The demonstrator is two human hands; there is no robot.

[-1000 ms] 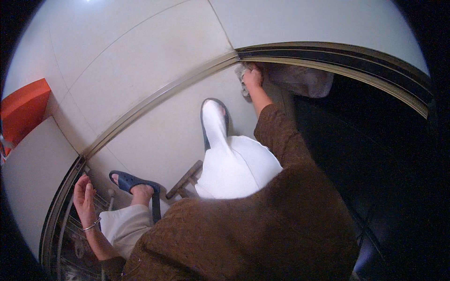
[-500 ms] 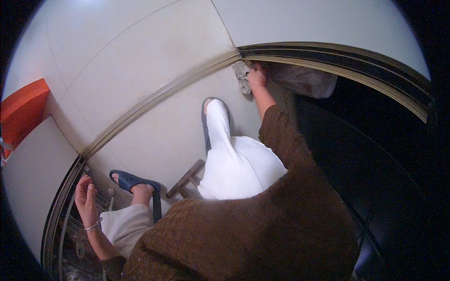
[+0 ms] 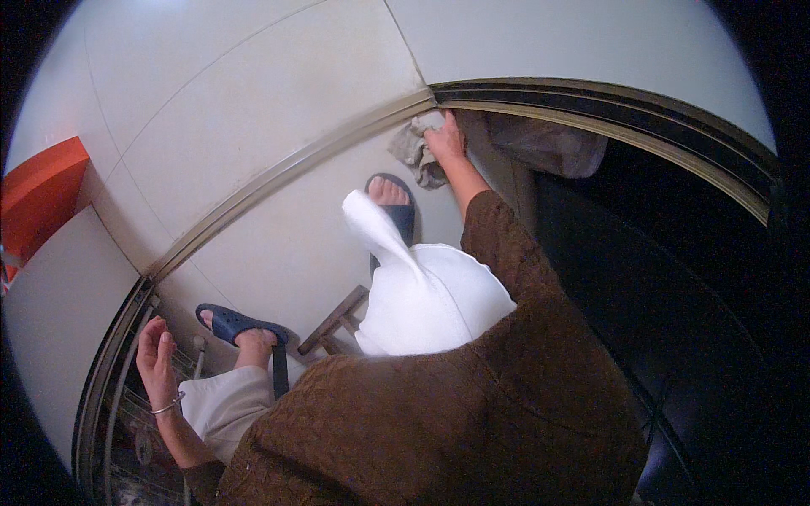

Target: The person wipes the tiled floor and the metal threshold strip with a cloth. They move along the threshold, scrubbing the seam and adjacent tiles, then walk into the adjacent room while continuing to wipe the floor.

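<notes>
My right hand (image 3: 447, 142) is closed on a crumpled grey-beige cloth (image 3: 413, 153). It presses the cloth to the floor at the far corner, right beside the metal sliding-door track (image 3: 337, 145). Part of the cloth spreads out to the left of the fingers, and the grip itself is partly hidden. My left hand (image 3: 156, 358) is raised near the dark door frame at the left, with a bracelet on its wrist. Its fingers are loosely bent, the thumb stands apart, and it holds nothing.
My feet are in dark sandals (image 3: 245, 325) on the pale floor. A small wooden stool (image 3: 335, 320) stands between my legs, beside the white trouser leg (image 3: 430, 295). An orange-red object (image 3: 42, 198) is at the far left. A translucent plastic bag (image 3: 553, 145) lies beyond my right arm.
My right hand has shifted slightly left with the cloth, which now spreads wider across the floor. The white trouser leg has swung left, uncovering the toes of my right foot.
</notes>
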